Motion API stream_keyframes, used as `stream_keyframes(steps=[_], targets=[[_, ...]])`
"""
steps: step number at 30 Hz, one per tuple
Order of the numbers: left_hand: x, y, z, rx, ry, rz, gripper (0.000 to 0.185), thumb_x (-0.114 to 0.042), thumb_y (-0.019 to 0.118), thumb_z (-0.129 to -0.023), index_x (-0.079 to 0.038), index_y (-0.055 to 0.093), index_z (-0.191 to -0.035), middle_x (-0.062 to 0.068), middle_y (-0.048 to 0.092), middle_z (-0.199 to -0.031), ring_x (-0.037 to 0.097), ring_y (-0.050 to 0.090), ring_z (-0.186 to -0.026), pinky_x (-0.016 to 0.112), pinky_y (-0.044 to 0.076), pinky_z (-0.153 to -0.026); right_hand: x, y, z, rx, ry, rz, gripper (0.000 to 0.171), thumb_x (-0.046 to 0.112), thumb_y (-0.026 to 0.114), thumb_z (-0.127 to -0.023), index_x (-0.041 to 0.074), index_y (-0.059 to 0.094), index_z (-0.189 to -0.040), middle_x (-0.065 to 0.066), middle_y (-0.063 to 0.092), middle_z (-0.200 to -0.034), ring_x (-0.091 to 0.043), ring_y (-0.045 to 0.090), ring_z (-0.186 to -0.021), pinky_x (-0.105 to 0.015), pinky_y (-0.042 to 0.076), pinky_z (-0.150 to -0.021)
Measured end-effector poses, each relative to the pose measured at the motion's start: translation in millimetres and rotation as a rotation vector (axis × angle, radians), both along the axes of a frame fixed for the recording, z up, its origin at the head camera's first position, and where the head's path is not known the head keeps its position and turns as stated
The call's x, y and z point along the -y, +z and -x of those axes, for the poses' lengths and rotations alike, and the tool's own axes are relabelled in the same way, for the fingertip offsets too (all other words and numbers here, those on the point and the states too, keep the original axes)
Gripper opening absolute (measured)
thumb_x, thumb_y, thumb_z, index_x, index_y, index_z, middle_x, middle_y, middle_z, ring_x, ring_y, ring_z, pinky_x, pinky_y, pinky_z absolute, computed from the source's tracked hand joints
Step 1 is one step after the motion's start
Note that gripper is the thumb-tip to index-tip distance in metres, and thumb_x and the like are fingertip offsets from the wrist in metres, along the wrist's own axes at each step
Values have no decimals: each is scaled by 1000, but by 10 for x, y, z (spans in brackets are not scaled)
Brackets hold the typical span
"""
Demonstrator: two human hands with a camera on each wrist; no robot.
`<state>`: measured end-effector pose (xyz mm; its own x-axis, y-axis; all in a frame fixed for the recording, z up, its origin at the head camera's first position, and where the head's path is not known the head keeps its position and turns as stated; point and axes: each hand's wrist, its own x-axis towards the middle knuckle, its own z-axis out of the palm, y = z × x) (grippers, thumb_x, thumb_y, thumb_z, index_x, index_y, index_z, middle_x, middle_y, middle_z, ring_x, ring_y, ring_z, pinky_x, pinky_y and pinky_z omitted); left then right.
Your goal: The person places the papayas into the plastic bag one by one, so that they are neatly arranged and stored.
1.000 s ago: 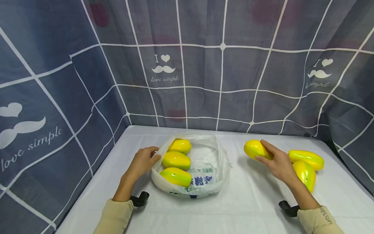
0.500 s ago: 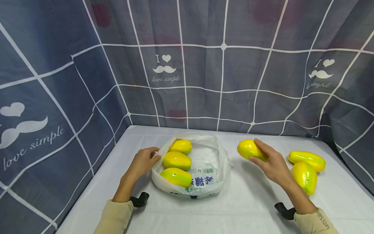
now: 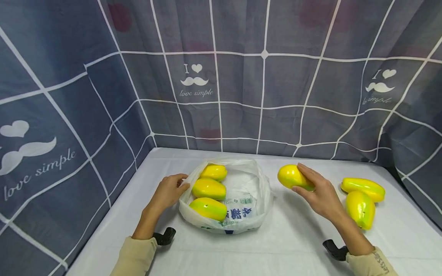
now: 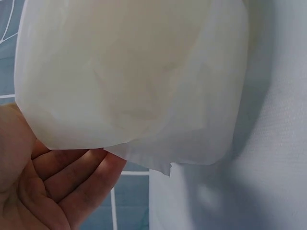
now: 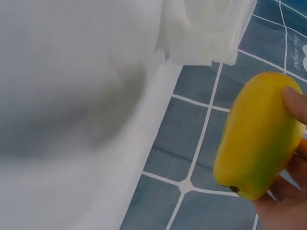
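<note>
**Right hand carries a mango, left hand holds the bag rim**

Head view: right hand [image 3: 319, 191] is wrapped round a yellow-green mango [image 3: 291, 177], held clear of the desk [image 3: 297, 237], just right of the white plastic bag [image 3: 241, 214]. Left hand [image 3: 169, 190] pinches the bag's left rim, keeping the mouth open. Three mangoes in the bag [image 3: 208, 188], two spare mangoes [image 3: 362, 193] on the desk to the right, touching each other. Blue checked curtain [image 3: 241, 96] all round.

Left wrist view: palm and fingers [image 4: 72, 177] partly behind the thin translucent bag film [image 4: 134, 76]. The pinch itself isn't visible here.

Right wrist view: thumb [image 5: 293, 103] across the mango's [image 5: 256, 136] side, fingers under it, stem end down.

Handling, my read: the mango skin looks glossy and smooth, likely slippery, with a rigid body. Grip around the widest middle, as now. Bag is flimsy and limp, so it only holds shape at the rim.
</note>
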<state>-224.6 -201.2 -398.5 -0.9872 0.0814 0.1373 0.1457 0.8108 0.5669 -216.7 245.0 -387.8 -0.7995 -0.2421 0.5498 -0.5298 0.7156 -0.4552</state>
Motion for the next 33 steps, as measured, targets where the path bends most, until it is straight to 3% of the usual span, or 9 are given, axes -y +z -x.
stream_keyframes(steps=[4,11,17,22,26,33], targets=[[-8,1,-9,-12,-11,-3,38,-18,65,-95,2,63,-127,19,67,-109,32,60,-97,51,48,-87,29,4,-13,-8,15,-2,70,12,83,-79,2,52,-141,-21,55,-137,-42,52,-123,-13,30,-103],[-7,1,-2,-22,-14,-2,38,-19,65,-95,1,63,-127,18,67,-110,32,60,-96,50,48,-88,97,45,-23,20,44,0,67,18,83,-80,3,55,-139,-18,59,-133,-37,57,-117,-9,30,-97],[-2,-11,1,-24,-16,-10,38,-19,65,-95,2,63,-127,19,67,-110,32,61,-97,50,48,-88,236,91,-17,57,87,22,66,21,83,-80,2,56,-137,-15,60,-133,-34,57,-119,-17,37,-99],[12,-18,5,-36,-21,-14,38,-17,65,-95,4,63,-126,18,67,-106,30,61,-95,49,49,-86,374,127,7,136,180,138,62,18,82,-82,1,57,-136,-14,60,-132,-31,56,-121,-25,42,-101],[20,-8,4,-49,-22,-11,36,-16,66,-94,3,65,-124,15,68,-103,28,60,-90,48,49,-83,496,156,39,211,244,216,61,17,81,-83,1,57,-136,-13,60,-133,-28,55,-121,-44,43,-99],[8,-11,11,-54,-28,-17,35,-15,67,-93,3,65,-123,14,68,-100,26,60,-87,46,50,-82,734,183,122,267,276,219,63,17,83,-80,2,58,-135,-11,61,-132,-25,58,-118,-44,44,-99]])
